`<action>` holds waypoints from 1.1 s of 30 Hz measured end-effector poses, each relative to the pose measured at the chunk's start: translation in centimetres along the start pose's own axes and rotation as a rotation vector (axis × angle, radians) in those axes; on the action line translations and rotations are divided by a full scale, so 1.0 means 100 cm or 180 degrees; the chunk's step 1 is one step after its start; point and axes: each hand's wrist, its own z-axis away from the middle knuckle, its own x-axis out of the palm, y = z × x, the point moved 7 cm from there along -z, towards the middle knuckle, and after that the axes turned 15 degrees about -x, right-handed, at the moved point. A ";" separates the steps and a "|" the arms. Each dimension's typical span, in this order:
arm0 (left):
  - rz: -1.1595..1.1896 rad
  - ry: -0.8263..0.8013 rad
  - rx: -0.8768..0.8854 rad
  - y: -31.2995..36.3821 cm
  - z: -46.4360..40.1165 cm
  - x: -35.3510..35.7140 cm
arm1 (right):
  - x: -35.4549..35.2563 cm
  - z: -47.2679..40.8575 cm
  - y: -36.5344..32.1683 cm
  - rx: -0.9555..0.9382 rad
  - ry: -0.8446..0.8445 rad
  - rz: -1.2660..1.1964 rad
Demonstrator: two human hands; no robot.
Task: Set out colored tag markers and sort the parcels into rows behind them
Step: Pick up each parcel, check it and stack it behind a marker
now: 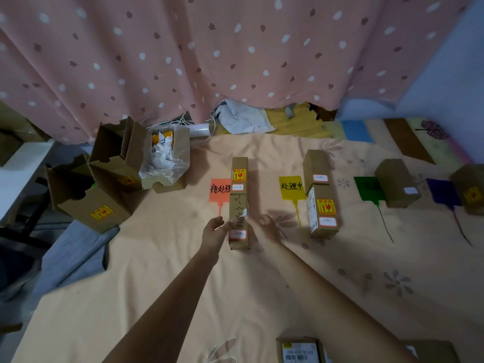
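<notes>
Four tag markers lie on the peach sheet [162,258]: orange [218,191], yellow [291,187], green [368,188] and purple [442,191]. Beside the orange tag stand two brown parcels in a line, the far one [239,170] and the near one [238,221]. My left hand [213,230] touches the near parcel's left side and my right hand [269,226] its right side. Two parcels [315,165] [323,209] line up by the yellow tag. One parcel [396,184] sits by the green tag, another [470,188] by the purple tag.
Opened cardboard boxes [112,163] [89,200] with a plastic bag of crumpled paper [167,155] stand at the left. A pink dotted curtain [235,53] hangs behind. More parcels [298,349] [432,351] lie at the near edge. White paper and cables lie under the curtain.
</notes>
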 end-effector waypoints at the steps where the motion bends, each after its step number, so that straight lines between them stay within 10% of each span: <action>1: 0.0018 -0.0030 0.0063 0.002 0.004 -0.002 | -0.005 0.004 -0.004 -0.0025 0.0081 0.0007; 13: -0.0233 -0.0469 0.0469 -0.024 0.120 -0.007 | -0.061 0.134 -0.021 -0.0399 0.0543 0.0224; 33: -0.1353 -0.0254 -0.0915 -0.223 0.160 0.051 | -0.106 0.237 0.119 0.0144 -0.0979 0.2130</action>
